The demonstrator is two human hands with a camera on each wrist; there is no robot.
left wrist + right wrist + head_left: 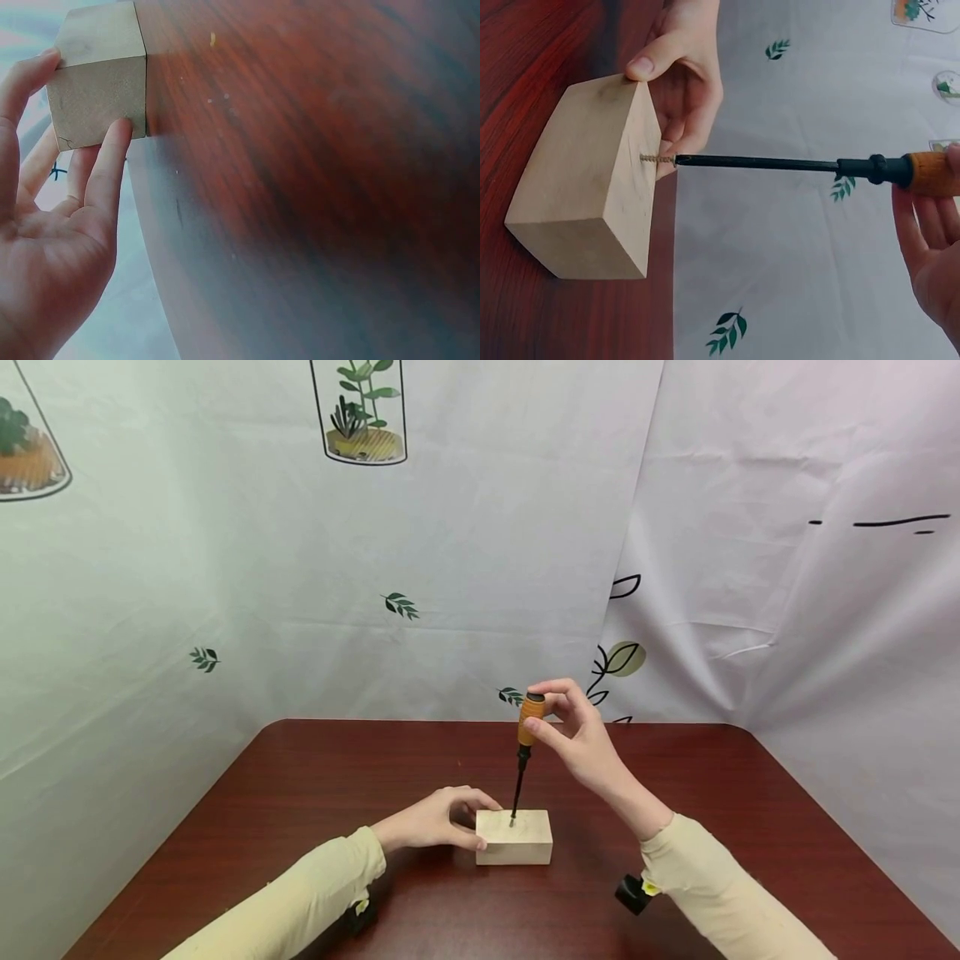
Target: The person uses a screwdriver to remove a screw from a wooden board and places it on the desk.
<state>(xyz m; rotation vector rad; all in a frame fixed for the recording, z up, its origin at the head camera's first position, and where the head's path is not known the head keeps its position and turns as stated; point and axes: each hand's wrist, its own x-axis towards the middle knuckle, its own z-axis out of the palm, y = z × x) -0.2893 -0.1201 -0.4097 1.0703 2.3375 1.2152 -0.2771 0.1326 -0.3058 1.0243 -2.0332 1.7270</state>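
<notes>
A pale wooden block (pixel 514 853) lies on the table in the head view. My left hand (pixel 431 818) grips its left end, thumb at the near side and fingers at the far side; the left wrist view shows fingertips on the block (pixel 97 101). A screw (pixel 658 159) stands in the block's top face, its thread partly exposed. My right hand (pixel 588 747) holds an orange-and-black screwdriver (pixel 530 727) by the handle, one finger over its end cap. The screwdriver's dark shaft (pixel 757 163) tilts slightly, its tip meeting the screw head.
The dark red-brown wooden table (pixel 337 760) has rounded far corners. Behind it hangs a white cloth (pixel 480 543) printed with leaves and plant jars. A black wrist device (pixel 633 893) sits below the right sleeve (pixel 705 877).
</notes>
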